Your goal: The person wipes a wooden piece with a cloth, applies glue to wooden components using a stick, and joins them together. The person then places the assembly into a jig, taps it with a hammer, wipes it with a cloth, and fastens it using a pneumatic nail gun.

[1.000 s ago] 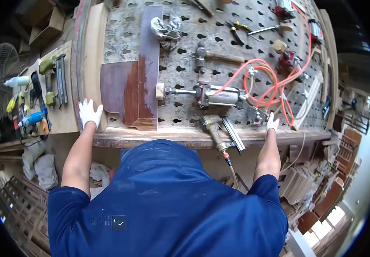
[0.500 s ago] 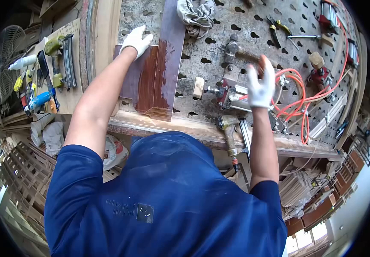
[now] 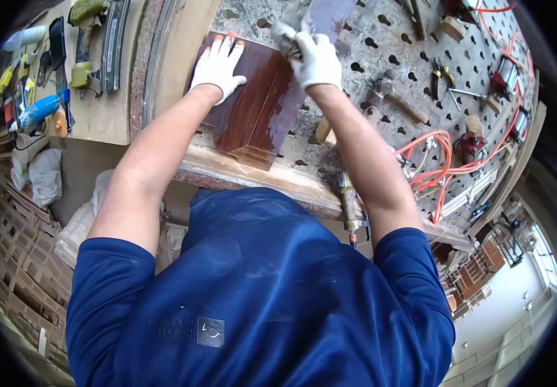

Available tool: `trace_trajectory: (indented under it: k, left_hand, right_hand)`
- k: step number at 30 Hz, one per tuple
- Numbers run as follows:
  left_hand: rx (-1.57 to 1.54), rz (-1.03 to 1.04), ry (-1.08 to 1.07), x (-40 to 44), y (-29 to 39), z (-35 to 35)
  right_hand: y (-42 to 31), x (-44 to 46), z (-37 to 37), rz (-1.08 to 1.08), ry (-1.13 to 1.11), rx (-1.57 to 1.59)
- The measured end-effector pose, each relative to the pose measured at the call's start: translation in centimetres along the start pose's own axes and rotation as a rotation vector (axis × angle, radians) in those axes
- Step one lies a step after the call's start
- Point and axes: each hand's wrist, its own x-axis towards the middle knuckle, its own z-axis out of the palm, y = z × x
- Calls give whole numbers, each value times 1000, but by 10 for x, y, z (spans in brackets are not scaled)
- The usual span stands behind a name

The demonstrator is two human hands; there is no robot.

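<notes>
My left hand (image 3: pixel 219 68) lies flat at the upper left of centre, fingers spread and gripping nothing, its palm down on the dark reddish boards (image 3: pixel 259 106). These boards run from the upper middle of the frame down towards the bench's front edge (image 3: pixel 227 169), with a wet-looking streak along the line where they meet. My right hand (image 3: pixel 320 61), at upper centre, has its fingers curled in on the bunched grey cloth (image 3: pixel 286 39); blur hides how tightly. To work well here, I judge that the left palm should press evenly, clear of the wet streak, so the boards cannot slide or part at the seam. The cloth is best gathered under the fingers with no loose corner trailing, and moved along the grain with light, even pressure. My right forearm passes over the small wood block (image 3: pixel 324 131), so a low elbow could knock it; the hammer (image 3: pixel 383 90) lies farther right.
</notes>
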Motion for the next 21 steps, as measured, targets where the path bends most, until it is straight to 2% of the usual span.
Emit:
trace_trajectory:
  k: [2, 7, 9, 12, 14, 16, 19, 20, 21]
  left_hand:
    - [-20, -11, -2, -3, 1, -3]
    - [-79, -15, 35, -2, -2, 2]
    - [-93, -9, 35, -2, -3, 7]
    - [-109, -22, 11, -4, 0, 0]
    - [-106, -28, -7, -1, -2, -1]
    - [-118, -18, 30, -3, -2, 5]
    - [-102, -13, 25, -2, -2, 5]
    - [-87, -5, 38, -2, -3, 7]
    - [-77, -6, 54, 1, -4, 6]
  right_hand:
    - [-7, -34, 43, 72, -133, -87]
    - [-61, -120, 57, 16, -475, -124]
    - [-87, -154, 56, 5, -736, -118]
    - [-105, -199, 62, -98, -904, -38]
    - [-101, -175, 56, -200, -975, -76]
    - [-80, -117, 50, -103, -805, -183]
    - [-36, -13, 39, 196, -357, -132]
    - [-24, 3, 44, 163, -298, -184]
    - [-24, -1, 47, 159, -351, -156]
